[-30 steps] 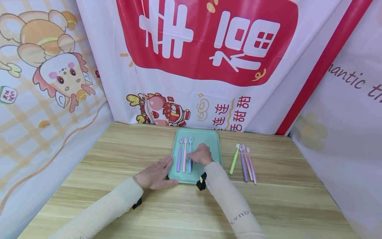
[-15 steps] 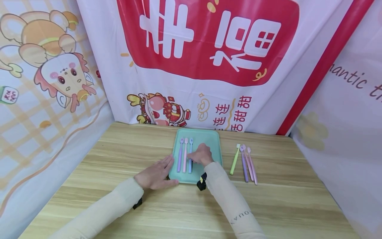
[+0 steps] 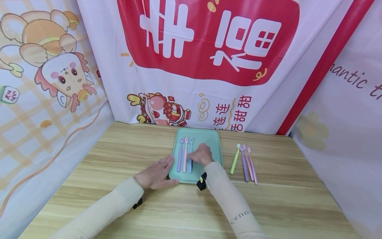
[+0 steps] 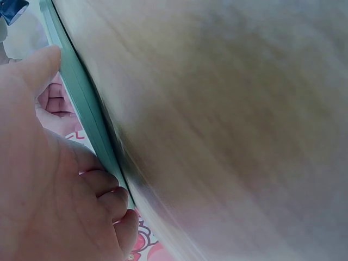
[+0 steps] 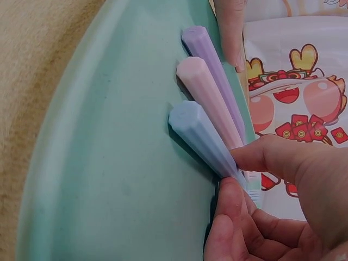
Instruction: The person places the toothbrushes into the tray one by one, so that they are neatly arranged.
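1. A person's right hand (image 3: 203, 155) reaches over the mint-green tray (image 3: 209, 136), thumb and fingers pinching a blue toothbrush (image 3: 190, 168) by its handle within the tray's rim.

2. The left hand (image 3: 156, 174) lies at the tray's left edge, its fingers extended along that side and its thumb spread toward the near left corner. The two hands are apart, with part of the tray between them.

3. Inside the tray, a purple toothbrush (image 3: 179, 159) lies nearest the left rim, with a pink toothbrush (image 3: 185, 159) beside it and the blue one third in the row. All three stand nearly parallel, heads toward the tray's far edge; the right wrist view shows their handle ends side by side.

4. To the right of the tray, four more brushes lie on the wood-grain table (image 3: 286, 199): a green toothbrush (image 3: 234, 162) closest to the tray, then a second purple toothbrush (image 3: 244, 169) and two pink ones (image 3: 253, 172), their handles slightly fanned.

5. Behind the tray hangs a red-and-white banner (image 3: 206, 71) with large white characters. Pale sleeves (image 3: 104, 209) reach in from the tray's near side, a black device (image 3: 202, 182) visible at the right wrist.
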{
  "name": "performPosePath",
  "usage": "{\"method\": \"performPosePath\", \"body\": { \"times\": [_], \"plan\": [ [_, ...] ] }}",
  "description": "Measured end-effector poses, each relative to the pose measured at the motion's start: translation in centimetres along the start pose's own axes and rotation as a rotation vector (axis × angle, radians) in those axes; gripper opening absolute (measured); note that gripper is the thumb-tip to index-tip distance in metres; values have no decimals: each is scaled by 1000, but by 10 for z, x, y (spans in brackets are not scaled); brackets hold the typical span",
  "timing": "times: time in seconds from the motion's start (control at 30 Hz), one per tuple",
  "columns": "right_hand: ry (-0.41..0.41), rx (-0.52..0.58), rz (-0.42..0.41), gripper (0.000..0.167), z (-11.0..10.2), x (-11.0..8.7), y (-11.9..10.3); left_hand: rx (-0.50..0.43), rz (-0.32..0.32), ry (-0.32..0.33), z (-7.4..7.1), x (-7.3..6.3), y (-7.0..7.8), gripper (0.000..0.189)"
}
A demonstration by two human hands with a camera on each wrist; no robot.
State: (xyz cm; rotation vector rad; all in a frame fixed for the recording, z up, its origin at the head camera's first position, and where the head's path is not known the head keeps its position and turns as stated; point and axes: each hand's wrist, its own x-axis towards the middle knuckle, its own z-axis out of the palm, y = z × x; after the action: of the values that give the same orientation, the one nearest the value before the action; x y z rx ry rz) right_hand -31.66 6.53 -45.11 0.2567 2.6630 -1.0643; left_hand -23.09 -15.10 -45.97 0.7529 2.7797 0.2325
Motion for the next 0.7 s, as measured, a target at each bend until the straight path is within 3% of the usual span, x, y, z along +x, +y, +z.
{"method": "performPosePath", "body": {
  "times": [0.7],
  "plan": [
    [-2, -22, -19, 26, -10, -2, 2, -19, -7, -7, -2, -1, 2, 100]
  ]
}}
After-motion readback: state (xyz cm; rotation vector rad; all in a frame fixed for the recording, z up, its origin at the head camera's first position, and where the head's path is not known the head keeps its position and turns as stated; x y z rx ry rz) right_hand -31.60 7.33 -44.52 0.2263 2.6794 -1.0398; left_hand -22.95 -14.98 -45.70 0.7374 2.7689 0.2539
